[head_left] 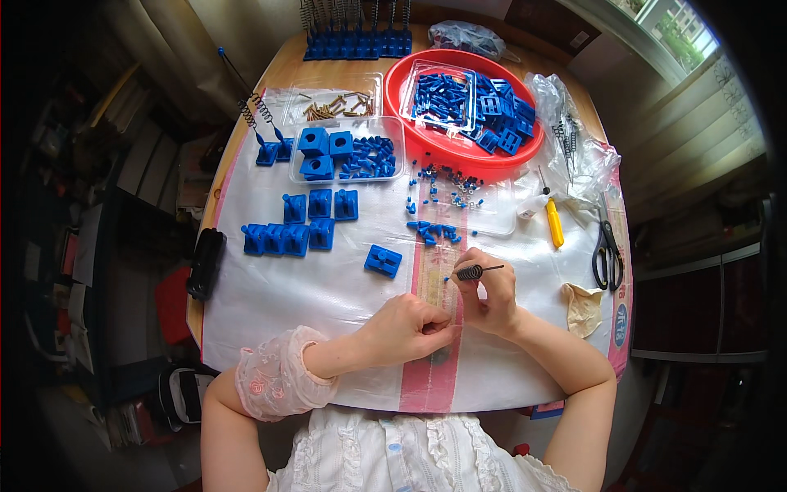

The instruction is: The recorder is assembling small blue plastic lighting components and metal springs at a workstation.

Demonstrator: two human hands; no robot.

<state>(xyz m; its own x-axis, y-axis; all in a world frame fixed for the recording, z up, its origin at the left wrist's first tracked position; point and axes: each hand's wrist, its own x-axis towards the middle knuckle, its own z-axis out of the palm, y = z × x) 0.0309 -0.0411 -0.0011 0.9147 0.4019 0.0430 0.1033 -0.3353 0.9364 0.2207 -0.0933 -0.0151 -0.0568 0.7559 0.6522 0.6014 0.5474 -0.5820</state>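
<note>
My right hand is closed on a black coil spring with a thin rod sticking out to the right. A tiny blue tip shows at the spring's left end. Beside it, my left hand is curled with thumb and fingers pinched together; anything between them is too hidden to make out. Just beyond the left hand lies a square blue plastic base with a raised middle. Several small blue pegs are lying in front of the right hand.
Several assembled blue bases stand at left. Clear tubs hold blue parts and brass screws. A red basin is full of blue pieces. At right are a yellow-handled screwdriver, black scissors and a beige cloth piece.
</note>
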